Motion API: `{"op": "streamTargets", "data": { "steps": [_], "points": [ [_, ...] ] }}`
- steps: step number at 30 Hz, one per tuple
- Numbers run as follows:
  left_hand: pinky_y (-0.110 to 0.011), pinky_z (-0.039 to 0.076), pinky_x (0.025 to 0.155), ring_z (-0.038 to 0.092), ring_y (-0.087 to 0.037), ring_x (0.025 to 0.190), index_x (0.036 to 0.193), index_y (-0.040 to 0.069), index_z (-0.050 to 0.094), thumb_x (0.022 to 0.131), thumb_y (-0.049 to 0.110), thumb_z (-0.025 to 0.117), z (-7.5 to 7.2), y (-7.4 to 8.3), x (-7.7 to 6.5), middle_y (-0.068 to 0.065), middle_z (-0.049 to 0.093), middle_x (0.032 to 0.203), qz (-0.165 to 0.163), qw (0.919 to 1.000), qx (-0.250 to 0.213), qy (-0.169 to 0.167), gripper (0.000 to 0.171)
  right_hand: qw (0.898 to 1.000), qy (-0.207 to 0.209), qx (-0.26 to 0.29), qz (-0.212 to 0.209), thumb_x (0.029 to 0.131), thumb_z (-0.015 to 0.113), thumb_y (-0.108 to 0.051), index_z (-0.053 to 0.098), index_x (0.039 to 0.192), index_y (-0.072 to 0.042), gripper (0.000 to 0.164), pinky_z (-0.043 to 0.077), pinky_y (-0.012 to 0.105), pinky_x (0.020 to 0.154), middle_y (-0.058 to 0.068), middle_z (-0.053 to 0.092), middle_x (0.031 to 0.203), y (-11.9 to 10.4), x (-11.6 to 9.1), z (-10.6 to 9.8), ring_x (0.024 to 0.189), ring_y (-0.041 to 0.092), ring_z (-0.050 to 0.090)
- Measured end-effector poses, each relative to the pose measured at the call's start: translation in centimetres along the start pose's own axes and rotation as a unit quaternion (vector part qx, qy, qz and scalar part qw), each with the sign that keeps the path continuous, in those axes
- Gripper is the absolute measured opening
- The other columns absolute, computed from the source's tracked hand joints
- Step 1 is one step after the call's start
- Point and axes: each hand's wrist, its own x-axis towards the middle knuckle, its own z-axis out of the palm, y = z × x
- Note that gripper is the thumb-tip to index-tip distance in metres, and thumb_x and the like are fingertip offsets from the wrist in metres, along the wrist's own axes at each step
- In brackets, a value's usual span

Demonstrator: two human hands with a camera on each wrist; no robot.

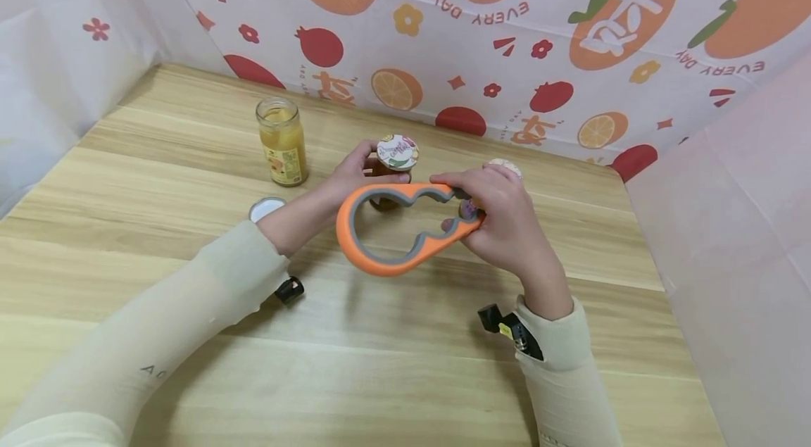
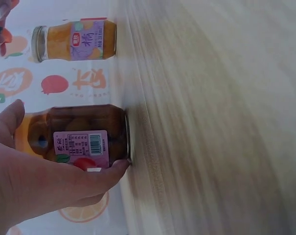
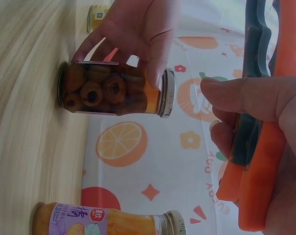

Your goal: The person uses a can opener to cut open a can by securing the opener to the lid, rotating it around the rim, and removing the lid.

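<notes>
My left hand [image 1: 350, 176] holds a glass jar of dark round fruit [image 2: 84, 120] with thumb and fingers around its side. The jar stands upright on the table, its patterned lid [image 1: 398, 151] still on. My right hand [image 1: 505, 222] grips an orange and grey jar opener [image 1: 345, 227] by its two handle ends. The opener's wide loop points left, in front of the held jar and off its lid; its grey inner edge is scalloped. In the right wrist view, the thumb and fingers wrap the handles [image 3: 258, 181].
Partly behind the right hand stands a lidded jar of orange fruit [image 2: 81, 40] with a purple label. An open jar of yellow fruit [image 1: 283, 144] is at back left. A loose lid [image 1: 267, 208] lies by the left forearm. A fruit-printed sheet [image 1: 462, 60] hangs behind the table.
</notes>
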Motion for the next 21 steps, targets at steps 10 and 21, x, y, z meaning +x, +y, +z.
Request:
{"op": "streamTargets", "data": {
  "steps": [10,21],
  "points": [
    [-0.043,0.039,0.094,0.046,-0.032,0.116,0.136,0.009,0.036,0.082,-0.005,0.067,-0.3,-0.2,-0.7,-0.019,0.041,0.132,0.022,0.9992,-0.007,-0.034,0.064,1.000,0.001,0.000,-0.003,0.059,0.074,-0.002,0.068,0.112,-0.019,0.056,0.038,0.037,0.081,-0.014,0.056,0.076,0.0,0.1,0.2,0.070,0.009,0.043],
    [-0.039,0.046,0.071,0.050,-0.028,0.090,0.132,0.011,0.037,0.084,0.018,0.072,0.1,-0.8,-2.6,-0.015,0.049,0.118,0.042,0.9958,0.010,-0.081,0.060,1.000,-0.008,0.008,-0.006,0.059,0.072,0.000,0.068,0.113,-0.019,0.057,0.036,0.037,0.081,-0.013,0.059,0.082,-0.1,0.1,0.7,0.070,0.011,0.043]
  ]
}}
